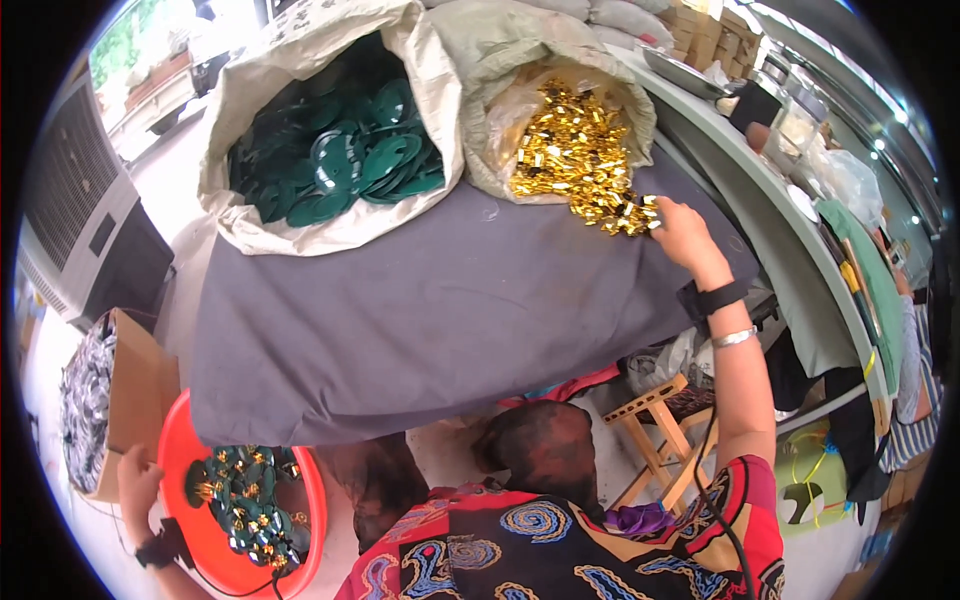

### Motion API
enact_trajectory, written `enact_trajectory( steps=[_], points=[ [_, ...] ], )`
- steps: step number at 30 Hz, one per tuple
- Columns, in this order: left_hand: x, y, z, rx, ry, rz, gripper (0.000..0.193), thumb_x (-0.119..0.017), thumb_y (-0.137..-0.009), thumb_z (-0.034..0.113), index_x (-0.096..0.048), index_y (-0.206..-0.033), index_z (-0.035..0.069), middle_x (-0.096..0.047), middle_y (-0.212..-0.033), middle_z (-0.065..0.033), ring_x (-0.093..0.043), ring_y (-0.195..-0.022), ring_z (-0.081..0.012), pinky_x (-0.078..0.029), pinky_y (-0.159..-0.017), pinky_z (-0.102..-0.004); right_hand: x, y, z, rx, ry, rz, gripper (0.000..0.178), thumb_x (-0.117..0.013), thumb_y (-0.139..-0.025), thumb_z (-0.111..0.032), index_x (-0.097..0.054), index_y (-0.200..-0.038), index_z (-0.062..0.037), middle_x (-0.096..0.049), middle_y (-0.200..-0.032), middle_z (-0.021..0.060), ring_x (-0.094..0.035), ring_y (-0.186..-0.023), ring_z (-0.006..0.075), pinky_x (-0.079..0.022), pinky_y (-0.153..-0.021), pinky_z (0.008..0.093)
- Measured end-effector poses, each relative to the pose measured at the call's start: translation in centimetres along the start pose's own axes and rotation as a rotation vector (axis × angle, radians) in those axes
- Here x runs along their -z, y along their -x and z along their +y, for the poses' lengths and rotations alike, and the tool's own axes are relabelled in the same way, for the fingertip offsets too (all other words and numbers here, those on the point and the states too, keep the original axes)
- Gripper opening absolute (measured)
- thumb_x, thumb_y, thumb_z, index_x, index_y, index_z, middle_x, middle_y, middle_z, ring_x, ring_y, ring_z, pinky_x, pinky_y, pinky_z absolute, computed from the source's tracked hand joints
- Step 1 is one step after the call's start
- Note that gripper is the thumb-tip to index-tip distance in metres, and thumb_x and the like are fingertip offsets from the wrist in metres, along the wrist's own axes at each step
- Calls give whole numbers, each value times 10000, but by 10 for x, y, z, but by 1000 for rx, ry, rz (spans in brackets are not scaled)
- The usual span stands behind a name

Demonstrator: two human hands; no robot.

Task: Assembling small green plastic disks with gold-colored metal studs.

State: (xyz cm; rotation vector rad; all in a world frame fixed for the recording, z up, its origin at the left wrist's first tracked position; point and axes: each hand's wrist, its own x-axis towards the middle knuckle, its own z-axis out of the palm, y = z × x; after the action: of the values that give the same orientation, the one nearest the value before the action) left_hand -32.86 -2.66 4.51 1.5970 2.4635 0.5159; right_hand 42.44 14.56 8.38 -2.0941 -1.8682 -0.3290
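Observation:
My right hand reaches to the near right edge of a pile of shiny gold pieces, its thumb and fingers pinched on a small gold piece. The pile spills from an open pale sack onto a grey cloth. Low on the left, my left hand is between a cardboard box and a red basin. Its fingers are loosely bent and partly apart, with nothing visible in them. Inside the basin lie green discs with gold pieces on them.
A larger white sack of glossy green discs stands left of the gold pile. The grey cloth covers the work surface. A grey air cooler stands at left, a wooden folding stool at lower right. A long table runs along the right.

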Motion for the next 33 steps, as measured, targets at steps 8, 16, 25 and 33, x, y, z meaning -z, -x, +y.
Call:
enact_trajectory(
  steps=[8,16,25,33],
  points=[
    [-16,-57,186,-605,407,33,192,-558,-792,46,-622,-941,-57,-590,-696,-67,-549,-596,-96,-438,-540,-259,-41,-14,4,175,-105,-47,149,-620,-709,19,-575,-850,34,-597,-732,175,-599,-710,295,-473,-608,392],
    [-102,-152,394,-823,163,68,449,-603,-801,317,-608,-1093,-25,-644,-988,-229,-623,-945,-354,-477,-842,-414,-32,-11,13,-309,-418,-250,185,-611,-733,56,-614,-917,74,-595,-605,127,-599,-473,183,-478,-418,315],
    [-148,-187,443,-569,310,12,626,-713,-731,322,-511,-1196,-46,-602,-1114,-255,-569,-1075,-372,-449,-915,-408,-13,15,-1,44,-20,-51,193,-707,-671,-21,-622,-838,28,-631,-706,156,-644,-701,266,-489,-638,376],
    [-113,-123,419,-682,300,99,581,-796,-600,216,-556,-1036,-85,-645,-896,-218,-653,-841,-298,-523,-701,-379,8,51,-110,180,-902,-43,223,-640,-781,30,-538,-980,21,-621,-853,98,-628,-782,179,-493,-689,273]
  ],
)
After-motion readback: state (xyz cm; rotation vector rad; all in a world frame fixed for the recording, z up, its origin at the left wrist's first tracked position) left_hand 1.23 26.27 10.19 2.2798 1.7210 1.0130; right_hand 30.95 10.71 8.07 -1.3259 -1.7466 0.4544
